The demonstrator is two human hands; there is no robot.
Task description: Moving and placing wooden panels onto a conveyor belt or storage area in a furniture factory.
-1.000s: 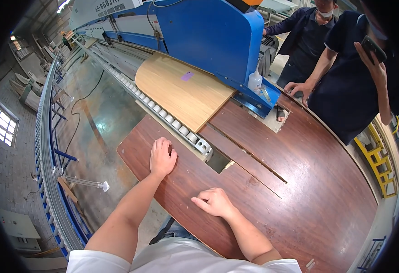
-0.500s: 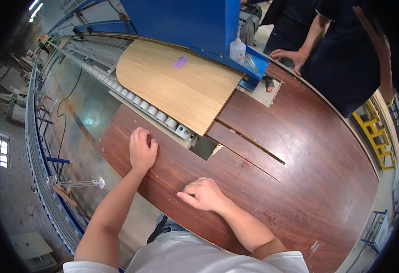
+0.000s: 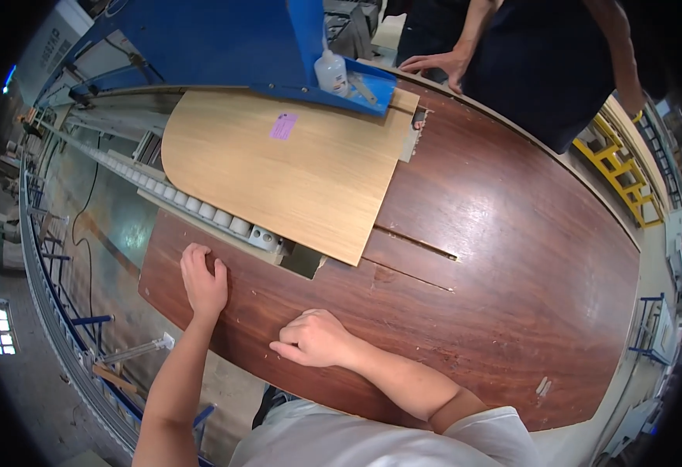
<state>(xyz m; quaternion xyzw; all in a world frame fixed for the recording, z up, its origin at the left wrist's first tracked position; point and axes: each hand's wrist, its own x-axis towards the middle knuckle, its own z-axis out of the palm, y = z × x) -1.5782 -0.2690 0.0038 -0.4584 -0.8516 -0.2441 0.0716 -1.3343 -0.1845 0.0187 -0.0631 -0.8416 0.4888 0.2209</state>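
Dark reddish wood table (image 3: 512,257) was the thing under both hands, a broad oval top with two thin saw slits running along it near its middle. Beyond its far-left edge, a pale oak-coloured panel (image 3: 294,175) lay on a roller conveyor (image 3: 201,208) and under a blue machine (image 3: 224,43), with its long axis roughly along the table's length. Left hand (image 3: 203,282) lay flat and open on the table, fingers spread toward the panel, holding nothing; it was the nearer one to the panel. Right hand (image 3: 315,338) rested on the table nearer the body, fingers curled loosely under, gripping nothing. Another person's hand (image 3: 443,64) rested at the table's far edge.
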